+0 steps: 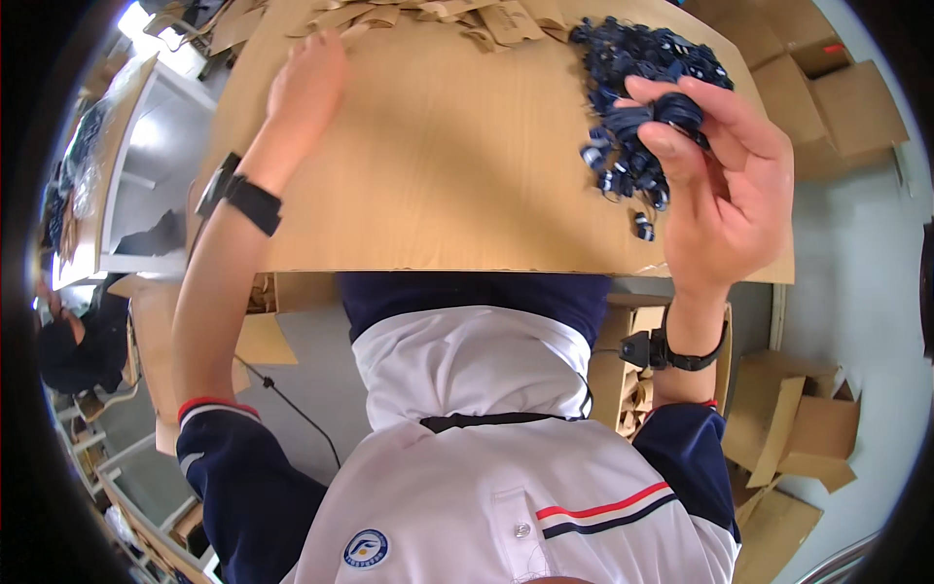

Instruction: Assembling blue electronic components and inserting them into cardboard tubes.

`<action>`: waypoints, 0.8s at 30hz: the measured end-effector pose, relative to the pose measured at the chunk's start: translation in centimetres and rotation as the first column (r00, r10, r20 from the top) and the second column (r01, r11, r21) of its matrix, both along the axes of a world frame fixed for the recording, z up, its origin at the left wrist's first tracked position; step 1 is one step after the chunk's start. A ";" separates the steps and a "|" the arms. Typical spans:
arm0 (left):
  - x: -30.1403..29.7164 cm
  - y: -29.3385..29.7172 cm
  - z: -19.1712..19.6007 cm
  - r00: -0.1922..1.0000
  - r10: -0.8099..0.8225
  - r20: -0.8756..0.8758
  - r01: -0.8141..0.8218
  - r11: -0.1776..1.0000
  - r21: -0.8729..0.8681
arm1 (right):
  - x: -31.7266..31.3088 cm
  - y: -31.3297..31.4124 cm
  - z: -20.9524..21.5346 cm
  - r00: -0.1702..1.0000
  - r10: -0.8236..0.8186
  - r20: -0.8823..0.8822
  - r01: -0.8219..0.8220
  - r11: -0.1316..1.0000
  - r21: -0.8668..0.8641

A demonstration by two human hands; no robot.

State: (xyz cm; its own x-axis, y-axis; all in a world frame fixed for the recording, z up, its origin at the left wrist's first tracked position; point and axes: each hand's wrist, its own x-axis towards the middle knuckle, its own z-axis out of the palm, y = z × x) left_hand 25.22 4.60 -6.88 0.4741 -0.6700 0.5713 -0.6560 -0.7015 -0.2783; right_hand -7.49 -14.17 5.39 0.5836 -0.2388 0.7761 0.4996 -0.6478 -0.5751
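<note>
My right hand [735, 185] is raised above the right side of the table, its thumb and fingers closed round a dark coiled cable [678, 113]. Under and beyond it lies a heap of similar small dark coiled cables [632, 58], some showing a pale band. One single coil [643, 226] sits apart, closer to the table's front edge. At the far left, my left hand [309, 83] reaches to the near edge of a pile of flat brown paper packets [506, 24]. Its fingers are stretched toward them; the fingertips are partly hidden, and I see no packet lifted.
The wooden table [418, 175] spans the space ahead of me. Open cardboard boxes [793, 419] stand at the right, with more cartons [808, 97] beyond. Below the table's right side, a box holds brown packets [637, 394]. Another person [83, 336] is at the far left.
</note>
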 end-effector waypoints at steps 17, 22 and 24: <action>-26.6 -5.0 9.6 0.019 -0.848 -0.529 -0.028 0.529 -0.848 | -1.7 1.4 2.6 0.957 0.047 0.286 -0.017 0.994 -0.107; -27.3 -5.3 9.6 -0.177 -0.921 -0.347 -0.206 0.379 -0.902 | -2.4 1.5 2.6 0.980 0.118 0.162 -0.105 0.991 -0.083; -27.3 -5.0 9.7 -0.244 -0.925 -0.290 -0.268 0.352 -0.897 | -2.0 1.3 2.7 0.985 0.120 0.124 -0.109 0.990 -0.088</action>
